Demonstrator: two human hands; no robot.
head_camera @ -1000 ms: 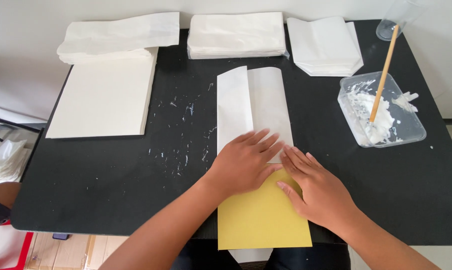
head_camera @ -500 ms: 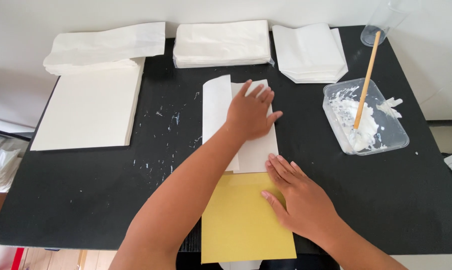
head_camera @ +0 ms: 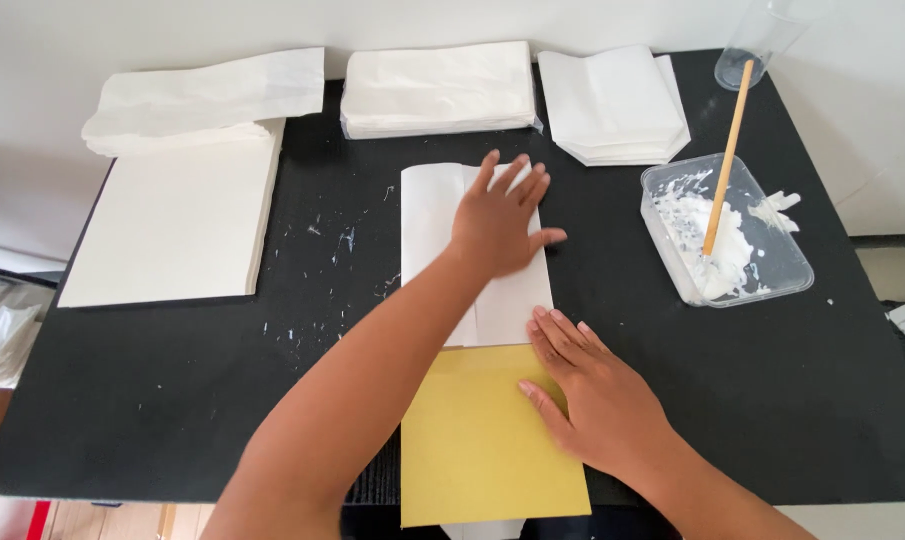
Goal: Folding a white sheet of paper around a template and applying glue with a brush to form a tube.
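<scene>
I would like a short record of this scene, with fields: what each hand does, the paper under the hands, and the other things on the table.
left hand: left hand lies flat, fingers spread, on the folded white paper
right hand: right hand presses flat on the yellow sheet, fingertips at the white paper's near edge
surface: black table with white flecks
far side: three piles of white paper
left side: thick white sheet stack
right side: clear tray of white paste with a wooden stick

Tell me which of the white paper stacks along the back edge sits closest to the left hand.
The middle stack, just behind the left hand. The left stack and right stack lie off to either side.
</scene>
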